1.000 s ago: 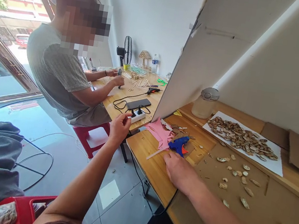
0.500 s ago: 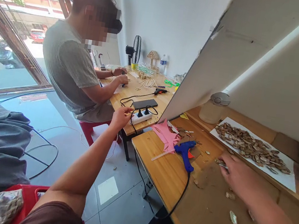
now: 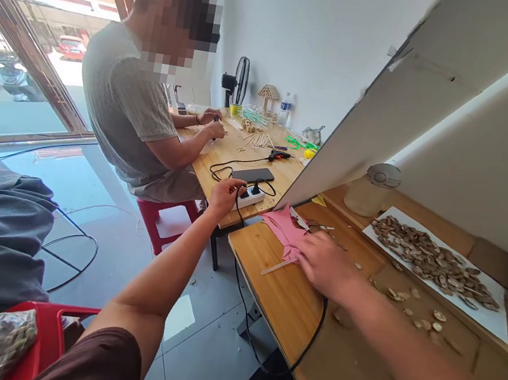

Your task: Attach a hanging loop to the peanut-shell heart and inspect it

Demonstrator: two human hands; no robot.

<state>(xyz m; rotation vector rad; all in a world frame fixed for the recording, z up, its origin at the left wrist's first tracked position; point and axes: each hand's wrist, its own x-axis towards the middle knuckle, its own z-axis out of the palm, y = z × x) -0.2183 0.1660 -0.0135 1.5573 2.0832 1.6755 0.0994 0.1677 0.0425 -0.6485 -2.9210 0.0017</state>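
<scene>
A white power strip (image 3: 255, 200) lies near the middle of the frame, at the far desk's (image 3: 213, 161) near edge. One black plug (image 3: 255, 188) stands in it; another, partly covered, is at its left end. A black cord (image 3: 321, 323) sags below the near desk (image 3: 284, 304), lower centre-right.

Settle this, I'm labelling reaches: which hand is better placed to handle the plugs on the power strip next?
Left, most likely: the left hand is at the power strip, close by a black plug. The right hand is farther off, over the nearer table, by the pink paper.
</scene>
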